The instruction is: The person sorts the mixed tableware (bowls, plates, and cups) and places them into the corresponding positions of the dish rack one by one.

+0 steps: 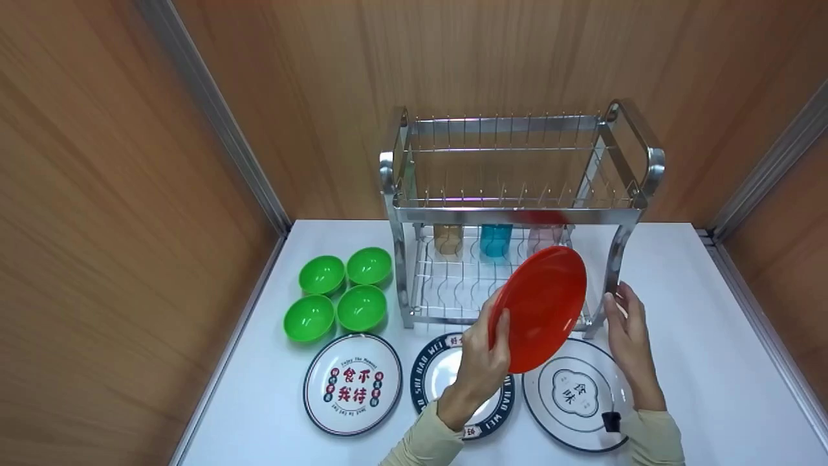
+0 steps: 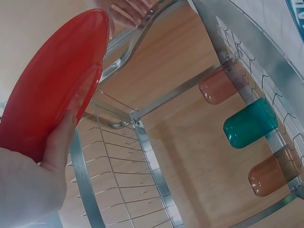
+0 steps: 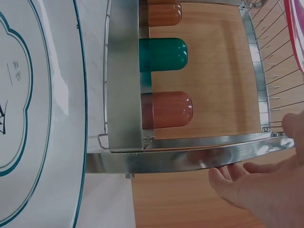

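On my feed, nearest to me, three white patterned round plates [image 1: 352, 385] lay in a row on the smooth white tabletop [image 1: 698, 323], the middle and right ones partly covered by the hands and sleeves. Above the gap between those two, the left hand [image 1: 479, 362] gripped a glossy red round plate [image 1: 543, 307] by its edge, thumb on the inner face, keeping it tilted in front of the rack. The right hand [image 1: 631, 336] was relaxed, its loosely bent fingers at the right front leg of the two-tier silver metal dish rack [image 1: 466, 215]. Left of it, four bright green round bowls [image 1: 362, 307] sat in a cluster. Deeper in, translucent coloured cups [image 1: 496, 241] lined the back of the lower tier. Wood-grain walls [image 1: 323, 97] enclosed the table behind and on both sides, with grey metal strips [image 1: 220, 116] along their corners.
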A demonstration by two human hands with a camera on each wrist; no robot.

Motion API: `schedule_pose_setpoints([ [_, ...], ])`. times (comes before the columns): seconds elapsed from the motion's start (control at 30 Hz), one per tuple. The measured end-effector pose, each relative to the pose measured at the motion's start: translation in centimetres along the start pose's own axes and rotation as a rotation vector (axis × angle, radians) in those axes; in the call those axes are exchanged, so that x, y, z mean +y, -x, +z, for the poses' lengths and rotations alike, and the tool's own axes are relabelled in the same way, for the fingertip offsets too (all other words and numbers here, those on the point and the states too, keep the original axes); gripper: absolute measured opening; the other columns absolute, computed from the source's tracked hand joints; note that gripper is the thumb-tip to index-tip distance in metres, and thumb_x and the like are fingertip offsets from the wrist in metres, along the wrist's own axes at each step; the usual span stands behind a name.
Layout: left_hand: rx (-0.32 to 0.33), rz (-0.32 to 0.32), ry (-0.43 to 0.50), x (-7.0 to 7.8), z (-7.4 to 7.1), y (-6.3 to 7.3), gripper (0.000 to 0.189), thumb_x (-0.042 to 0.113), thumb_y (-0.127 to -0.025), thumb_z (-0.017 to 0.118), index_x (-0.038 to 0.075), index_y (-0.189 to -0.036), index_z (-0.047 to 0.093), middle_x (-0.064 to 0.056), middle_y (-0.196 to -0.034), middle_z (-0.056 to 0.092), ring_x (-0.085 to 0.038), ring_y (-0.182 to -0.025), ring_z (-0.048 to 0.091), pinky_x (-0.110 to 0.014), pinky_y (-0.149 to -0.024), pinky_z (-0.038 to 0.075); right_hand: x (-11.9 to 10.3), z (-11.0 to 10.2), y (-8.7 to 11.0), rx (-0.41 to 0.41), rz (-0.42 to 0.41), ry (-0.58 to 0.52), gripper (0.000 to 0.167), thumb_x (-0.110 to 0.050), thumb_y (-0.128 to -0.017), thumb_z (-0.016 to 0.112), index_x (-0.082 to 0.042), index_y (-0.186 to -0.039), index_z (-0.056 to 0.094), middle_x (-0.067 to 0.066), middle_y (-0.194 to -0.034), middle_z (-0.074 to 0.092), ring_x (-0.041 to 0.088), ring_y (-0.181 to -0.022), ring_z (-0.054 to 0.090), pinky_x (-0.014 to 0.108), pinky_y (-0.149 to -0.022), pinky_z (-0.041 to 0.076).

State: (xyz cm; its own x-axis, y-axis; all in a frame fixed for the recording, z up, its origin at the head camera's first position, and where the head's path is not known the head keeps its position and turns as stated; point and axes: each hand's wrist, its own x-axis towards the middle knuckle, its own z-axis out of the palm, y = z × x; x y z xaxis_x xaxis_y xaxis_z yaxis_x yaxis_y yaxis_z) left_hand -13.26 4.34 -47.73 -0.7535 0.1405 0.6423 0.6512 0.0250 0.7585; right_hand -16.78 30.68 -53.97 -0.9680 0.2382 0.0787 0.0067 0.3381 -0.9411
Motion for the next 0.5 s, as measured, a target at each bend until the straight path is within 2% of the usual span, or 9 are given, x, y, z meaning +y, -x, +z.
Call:
schedule_pose_setpoints([
  [0.07,0.017,0.006,0.001,0.3,-0.4,-0.1,0.044,0.005,-0.107,0.051,0.007,-0.151,0.043,-0.013,-0.136,0.064,-0.022,-0.115,0.069,-0.029,-0.083,0.060,0.1,0.0,-0.4,0.007,0.000,0.004,0.067,-0.036,-0.110,0.046,-0.003,-0.162,0.020,0.020,-0.163,0.026,0.037,-0.148,0.032,0.014,-0.110,0.034],
  [0.1,0.023,0.007,0.005,0.4,-0.6,-0.1,0.045,0.004,-0.107,0.051,0.007,-0.151,0.042,-0.013,-0.137,0.063,-0.022,-0.116,0.068,-0.030,-0.083,0.060,0.1,0.0,-0.6,0.008,-0.005,0.004,0.067,-0.037,-0.109,0.047,-0.003,-0.161,0.022,0.020,-0.161,0.028,0.037,-0.147,0.034,0.011,-0.108,0.034],
  [0.17,0.032,0.008,0.007,0.7,-0.8,-0.1,0.046,0.004,-0.107,0.052,0.008,-0.151,0.042,-0.012,-0.137,0.063,-0.021,-0.116,0.068,-0.030,-0.082,0.060,0.1,0.0,-1.0,-0.002,-0.008,0.010,0.069,-0.039,-0.109,0.049,-0.002,-0.160,0.023,0.022,-0.159,0.034,0.037,-0.145,0.037,0.016,-0.112,0.034],
  [0.27,0.043,0.016,0.009,1.0,-1.1,-0.2,0.046,0.005,-0.106,0.053,0.009,-0.151,0.042,-0.012,-0.137,0.063,-0.023,-0.116,0.068,-0.032,-0.083,0.060,0.3,0.1,-1.6,-0.025,-0.014,0.034,0.069,-0.040,-0.108,0.051,-0.001,-0.158,0.024,0.025,-0.152,0.043,0.039,-0.143,0.041,0.039,-0.119,0.035],
  [0.33,0.051,0.024,0.010,1.1,-1.2,-0.3,0.046,0.003,-0.105,0.055,0.009,-0.150,0.043,-0.012,-0.136,0.063,-0.024,-0.116,0.068,-0.032,-0.083,0.060,0.6,0.1,-1.9,-0.035,-0.016,0.054,0.067,-0.040,-0.108,0.051,0.000,-0.156,0.027,0.026,-0.147,0.048,0.039,-0.141,0.044,0.051,-0.119,0.034],
  [0.4,0.064,0.038,0.009,1.2,-1.3,-0.3,0.047,0.001,-0.104,0.055,0.008,-0.150,0.043,-0.012,-0.136,0.063,-0.026,-0.115,0.068,-0.033,-0.083,0.060,1.0,0.2,-2.1,-0.035,-0.017,0.069,0.061,-0.039,-0.109,0.049,0.002,-0.151,0.032,0.025,-0.140,0.054,0.035,-0.135,0.050,0.052,-0.117,0.037],
  [0.5,0.084,0.064,0.009,1.5,-1.5,-0.5,0.049,-0.002,-0.103,0.055,0.007,-0.149,0.042,-0.015,-0.136,0.063,-0.026,-0.116,0.069,-0.034,-0.084,0.060,1.6,0.3,-2.6,-0.038,-0.019,0.092,0.051,-0.038,-0.111,0.043,0.003,-0.142,0.040,0.022,-0.129,0.059,0.019,-0.119,0.058,0.041,-0.107,0.043],
])
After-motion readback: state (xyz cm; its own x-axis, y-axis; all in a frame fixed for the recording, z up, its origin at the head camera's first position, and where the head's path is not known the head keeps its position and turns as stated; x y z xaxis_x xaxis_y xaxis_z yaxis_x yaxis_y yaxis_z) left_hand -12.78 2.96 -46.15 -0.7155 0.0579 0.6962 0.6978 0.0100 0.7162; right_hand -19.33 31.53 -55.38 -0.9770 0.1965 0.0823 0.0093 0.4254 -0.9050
